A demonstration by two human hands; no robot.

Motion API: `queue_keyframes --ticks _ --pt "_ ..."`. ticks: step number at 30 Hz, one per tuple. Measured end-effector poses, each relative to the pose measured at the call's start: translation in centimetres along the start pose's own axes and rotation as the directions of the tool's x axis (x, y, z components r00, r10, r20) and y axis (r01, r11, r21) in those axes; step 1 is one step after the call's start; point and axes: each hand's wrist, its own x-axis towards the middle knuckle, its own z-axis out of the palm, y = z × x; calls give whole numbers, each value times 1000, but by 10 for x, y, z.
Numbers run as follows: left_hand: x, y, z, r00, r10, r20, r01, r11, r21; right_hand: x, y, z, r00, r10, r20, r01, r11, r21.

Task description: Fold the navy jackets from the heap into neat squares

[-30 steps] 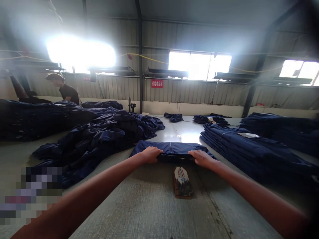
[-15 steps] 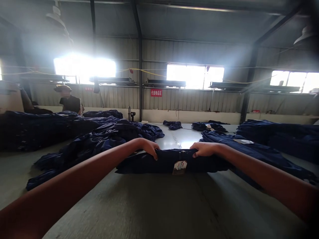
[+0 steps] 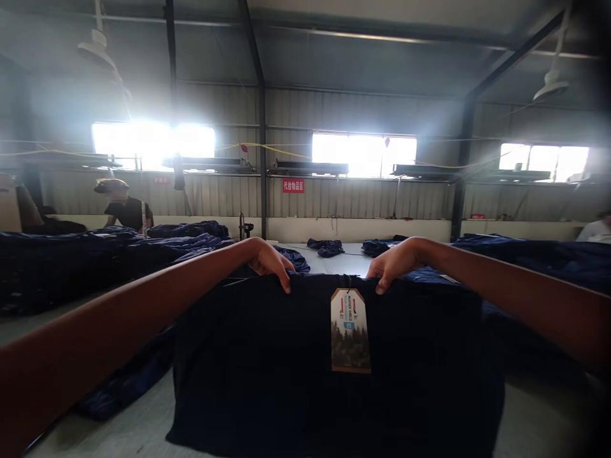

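Navy garment (image 3: 286, 369) now raised, unfolded

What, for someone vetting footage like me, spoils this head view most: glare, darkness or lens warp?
In the head view, the left window blows out to white and haze spreads across the roof; the navy garment held by the left hand and right hand sinks into shadow, hiding its detail; the hang tag stays fairly clear; the wide lens stretches the forearms and the edges darken.

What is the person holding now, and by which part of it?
The left hand and the right hand hold a dark blue garment by its top edge, on either side of a paper tag.
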Motion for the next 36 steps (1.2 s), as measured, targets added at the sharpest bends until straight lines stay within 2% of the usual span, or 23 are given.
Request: queue_keyframes --ticks 3,8,11,14,19,23,25,27,28,30,31,32,33,34,36 --pt "35 -21 5 996 -32 84 41 994 -103 35 22 -5 999 19 31 -18 1000 -15" --pt "123 -75 25 980 -98 174 127 978 -164 125 80 1 991 80 107 -88 994 65" --pt "171 -105 34 976 -132 172 163 970 -179 175 109 3 990 113 84 -121 989 90" --pt "207 -128 37 972 -155 175 184 969 -162 212 126 -2 990 138 13 -138 990 35" --pt "238 -151 27 973 -209 99 215 975 -53 253 137 -16 977 124 -174 -149 979 -138" --pt "240 -153 13 981 -187 -49 191 979 77 273 135 -15 959 40 -279 -112 962 -247" --pt "236 -145 14 977 -139 -160 163 976 144 277 132 -7 933 -24 -359 -95 947 -308" --pt "231 -132 29 953 -62 -297 126 972 200 276 131 8 887 -88 -452 -89 930 -355" --pt "230 -124 42 924 -17 -382 110 969 222 275 132 17 853 -124 -507 -93 920 -381" --pt "230 -110 75 827 74 -558 92 960 265 270 137 38 768 -191 -611 -121 894 -432" --pt "232 -105 93 741 133 -658 91 951 294 268 142 48 726 -215 -654 -145 881 -450" --pt "235 -101 111 686 181 -705 86 942 325 266 149 58 691 -223 -688 -175 871 -458" --pt "238 -100 127 661 212 -720 84 932 352 264 156 67 673 -207 -710 -209 868 -451" --pt "242 -100 141 659 227 -717 82 926 368 263 164 74 675 -170 -718 -239 870 -431" --pt "248 -105 159 702 210 -681 74 929 363 262 180 86 710 -74 -700 -269 891 -367"
